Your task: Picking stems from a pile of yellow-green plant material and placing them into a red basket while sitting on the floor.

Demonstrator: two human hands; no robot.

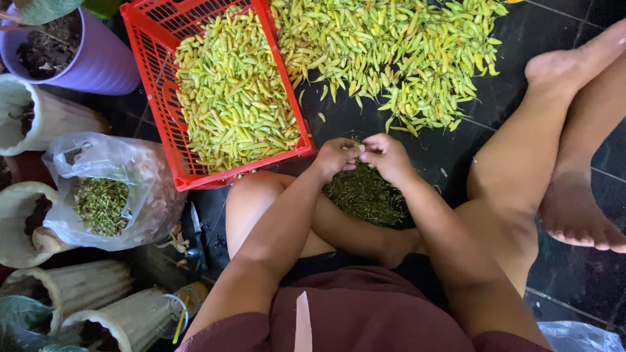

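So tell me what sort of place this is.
Probably a home floor or porch used for sorting produce: dark floor tiles, potted plants such as the purple pot, and a red crate of green chillies.

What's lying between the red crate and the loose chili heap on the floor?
In the head view, mostly bare dark floor separates the red crate from the loose chili heap, with only a few stray chilies scattered in that gap.
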